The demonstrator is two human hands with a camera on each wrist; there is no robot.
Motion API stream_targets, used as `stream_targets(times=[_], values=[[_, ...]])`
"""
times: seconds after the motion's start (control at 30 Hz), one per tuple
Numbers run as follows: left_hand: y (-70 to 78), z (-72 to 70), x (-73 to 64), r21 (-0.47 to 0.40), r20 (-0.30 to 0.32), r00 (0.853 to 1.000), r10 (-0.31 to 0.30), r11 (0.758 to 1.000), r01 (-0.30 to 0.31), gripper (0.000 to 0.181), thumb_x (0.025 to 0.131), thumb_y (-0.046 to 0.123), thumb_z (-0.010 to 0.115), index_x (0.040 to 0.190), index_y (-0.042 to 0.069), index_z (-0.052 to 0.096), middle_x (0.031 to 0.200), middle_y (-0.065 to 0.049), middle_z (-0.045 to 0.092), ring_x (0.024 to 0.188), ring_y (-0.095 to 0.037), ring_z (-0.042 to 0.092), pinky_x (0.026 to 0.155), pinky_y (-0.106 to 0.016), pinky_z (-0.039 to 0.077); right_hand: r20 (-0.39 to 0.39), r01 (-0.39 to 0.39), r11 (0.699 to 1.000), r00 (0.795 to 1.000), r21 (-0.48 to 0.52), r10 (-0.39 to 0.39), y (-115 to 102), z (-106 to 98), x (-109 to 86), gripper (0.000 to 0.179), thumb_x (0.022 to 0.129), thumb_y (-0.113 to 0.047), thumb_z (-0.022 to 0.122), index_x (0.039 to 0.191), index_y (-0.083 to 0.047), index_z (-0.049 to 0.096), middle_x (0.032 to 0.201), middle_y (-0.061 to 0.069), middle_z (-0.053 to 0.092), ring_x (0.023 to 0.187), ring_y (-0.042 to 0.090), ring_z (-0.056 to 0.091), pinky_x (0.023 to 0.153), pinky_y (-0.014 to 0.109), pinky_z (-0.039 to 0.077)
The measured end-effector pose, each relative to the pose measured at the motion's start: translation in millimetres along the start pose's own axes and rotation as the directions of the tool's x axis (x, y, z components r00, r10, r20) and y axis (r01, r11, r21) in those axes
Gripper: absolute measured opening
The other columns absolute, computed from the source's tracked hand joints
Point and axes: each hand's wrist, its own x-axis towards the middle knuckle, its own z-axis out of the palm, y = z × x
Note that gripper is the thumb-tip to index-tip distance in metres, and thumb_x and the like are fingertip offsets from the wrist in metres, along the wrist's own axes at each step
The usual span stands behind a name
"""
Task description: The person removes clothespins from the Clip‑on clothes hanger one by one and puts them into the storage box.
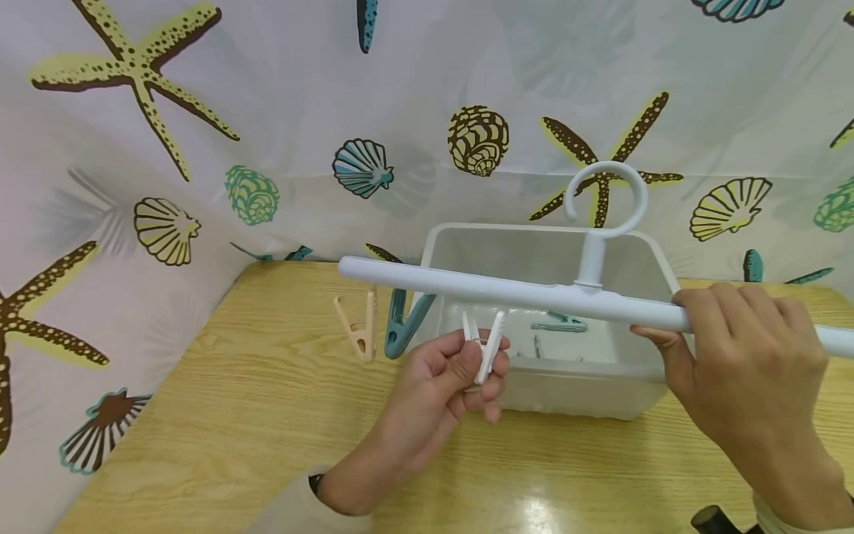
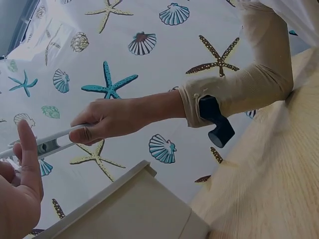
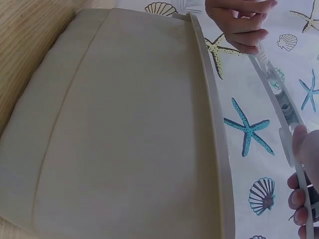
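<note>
My left hand (image 1: 454,378) pinches a white clothespin (image 1: 489,348) between thumb and fingers, just below the bar of a white hanger (image 1: 494,285). My right hand (image 1: 754,378) grips the right part of that bar, fingers over the top and thumb beneath. The hanger is held up in front of a bin, its round hook (image 1: 643,196) pointing upward. Below the bar's left end show a beige clothespin (image 1: 363,341) and a teal clothespin (image 1: 398,337); whether they touch the bar I cannot tell. In the right wrist view, the left hand (image 3: 241,25) is near the bar's far end.
A whitish plastic bin (image 1: 567,393) stands on the wooden table (image 1: 280,400), behind the hands. Inside it lie a green clothespin (image 1: 560,325) and a few small pieces. A curtain (image 1: 300,96) printed with shells and starfish hangs behind the table.
</note>
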Motion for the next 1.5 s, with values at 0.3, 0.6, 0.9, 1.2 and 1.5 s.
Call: stream_targets(times=[0.3,0.6,0.9,1.2,1.5], values=[[-4.9,2.5,-3.0,0.633,0.232,0.84,0.491,0.58,-0.514,0.015,0.096,0.004,0.056,0.098,-0.01,0.058,0.073,-0.01,0.065,0.057,-0.008,0.062,0.053,-0.018,0.053,-0.01,0.006,1.0,1.0,0.026,-0.006,-2.1,-0.3,-2.4,0.062,0.097,-0.05,0.046,0.076,0.007,0.053,0.062,0.021,0.052,0.06,0.042,0.055,0.051,0.05,0.035],[4.9,1.7,-9.2,0.889,0.434,0.648,0.626,-0.18,-0.421,0.027,0.099,0.016,0.046,0.086,-0.004,0.058,0.061,-0.006,0.062,0.05,-0.009,0.062,0.049,-0.011,0.047,0.106,0.046,0.998,0.993,0.043,-0.05,-4.5,2.7,-10.5,0.06,0.099,-0.049,0.042,0.072,0.004,0.049,0.058,0.016,0.048,0.046,0.033,0.045,0.042,0.039,0.029],[9.3,5.4,-14.3,0.878,0.449,0.705,0.549,-0.416,-0.235,0.022,0.074,-0.005,0.073,0.089,-0.008,0.056,0.062,-0.009,0.06,0.042,-0.012,0.053,0.036,-0.022,0.042,0.169,0.076,0.996,0.982,0.04,-0.081,-9.8,5.1,-11.4,0.057,0.101,-0.045,0.039,0.071,0.003,0.048,0.056,0.013,0.046,0.046,0.032,0.047,0.04,0.036,0.028],[11.7,4.5,-11.8,0.881,0.453,0.706,0.545,-0.395,-0.261,0.02,0.073,0.0,0.074,0.078,-0.001,0.055,0.058,-0.005,0.057,0.043,-0.01,0.048,0.036,-0.02,0.037,0.096,0.092,0.995,0.991,0.039,-0.095,-5.7,8.1,-7.4,0.056,0.1,-0.044,0.044,0.07,0.002,0.046,0.055,0.015,0.044,0.046,0.035,0.045,0.041,0.039,0.028],[15.1,6.3,-14.8,0.886,0.442,0.703,0.557,-0.394,-0.244,0.019,0.072,0.002,0.075,0.08,0.0,0.058,0.061,-0.005,0.058,0.047,-0.013,0.053,0.038,-0.026,0.043,0.058,0.052,0.998,0.997,0.036,-0.054,3.1,7.6,-6.2,0.058,0.098,-0.048,0.046,0.072,0.003,0.049,0.061,0.02,0.052,0.055,0.042,0.052,0.049,0.046,0.035]])
